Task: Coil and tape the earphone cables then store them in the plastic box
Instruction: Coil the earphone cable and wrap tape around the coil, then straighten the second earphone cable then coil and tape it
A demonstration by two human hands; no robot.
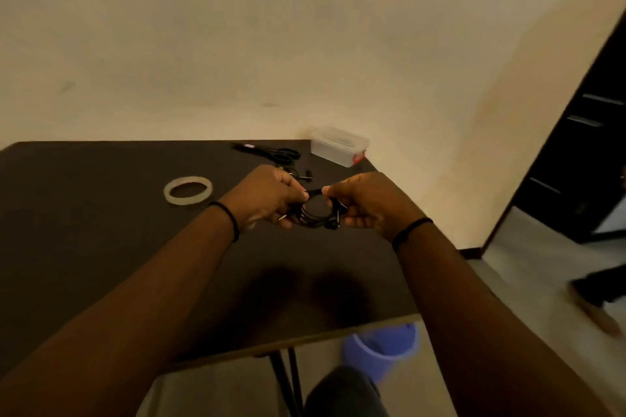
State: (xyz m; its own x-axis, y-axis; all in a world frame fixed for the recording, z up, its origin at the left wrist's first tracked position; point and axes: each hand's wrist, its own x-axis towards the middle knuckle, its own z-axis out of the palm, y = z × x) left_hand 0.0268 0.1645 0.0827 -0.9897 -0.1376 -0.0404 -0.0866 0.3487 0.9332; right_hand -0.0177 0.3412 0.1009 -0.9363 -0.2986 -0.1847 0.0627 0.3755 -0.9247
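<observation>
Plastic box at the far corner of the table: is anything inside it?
The plastic box has its lid on, and its cloudy walls show nothing clearly inside. Whether it holds anything cannot be told. Both hands hold the coiled earphone cable well in front of it.

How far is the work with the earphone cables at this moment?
Done: one black cable is already wound into loops. In hand: the left hand and the right hand grip that coil above the table. Left: no tape is visible on the coil; the tape roll lies apart, more earphones wait near the scissors, and the plastic box looks closed.
</observation>
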